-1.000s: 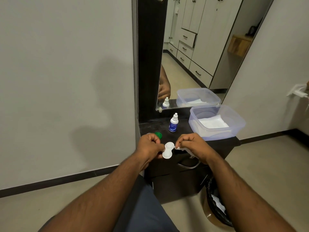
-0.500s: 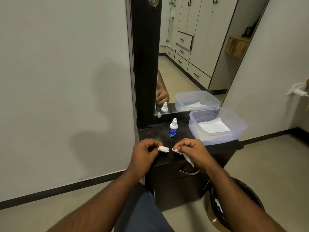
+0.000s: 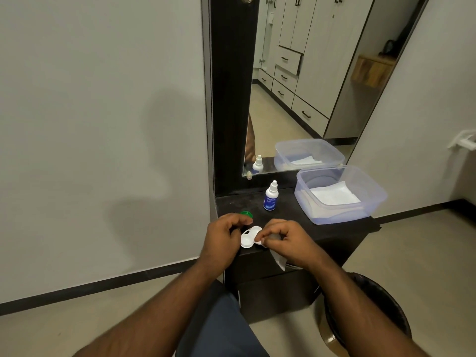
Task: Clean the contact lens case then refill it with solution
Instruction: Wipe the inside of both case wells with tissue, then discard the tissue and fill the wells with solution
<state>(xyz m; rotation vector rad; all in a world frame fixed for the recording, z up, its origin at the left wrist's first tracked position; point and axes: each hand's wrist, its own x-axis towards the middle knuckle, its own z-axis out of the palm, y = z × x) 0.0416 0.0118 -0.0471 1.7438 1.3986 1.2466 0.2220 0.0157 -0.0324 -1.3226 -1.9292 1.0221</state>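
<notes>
My left hand [image 3: 223,238] pinches the white contact lens case [image 3: 249,237] over the front edge of the dark dresser top [image 3: 296,217]; both wells face up with no caps on. My right hand [image 3: 286,240] grips a white tissue [image 3: 279,260], with a pinched corner pressed against the case's right well and the rest hanging below the palm. A green cap [image 3: 246,214] lies on the dresser just behind my left hand. The small blue-and-white solution bottle [image 3: 270,196] stands upright farther back, its cap on.
A clear plastic tub [image 3: 340,194] with folded white tissues sits at the dresser's right. A mirror [image 3: 309,86] rises behind. A black-lined bin [image 3: 365,320] stands on the floor at lower right. My knee is below the dresser front.
The case was edge-on half a second ago; it is now turned flat with its wells showing, and my right hand has brought the tissue corner onto it. The view has tilted slightly.
</notes>
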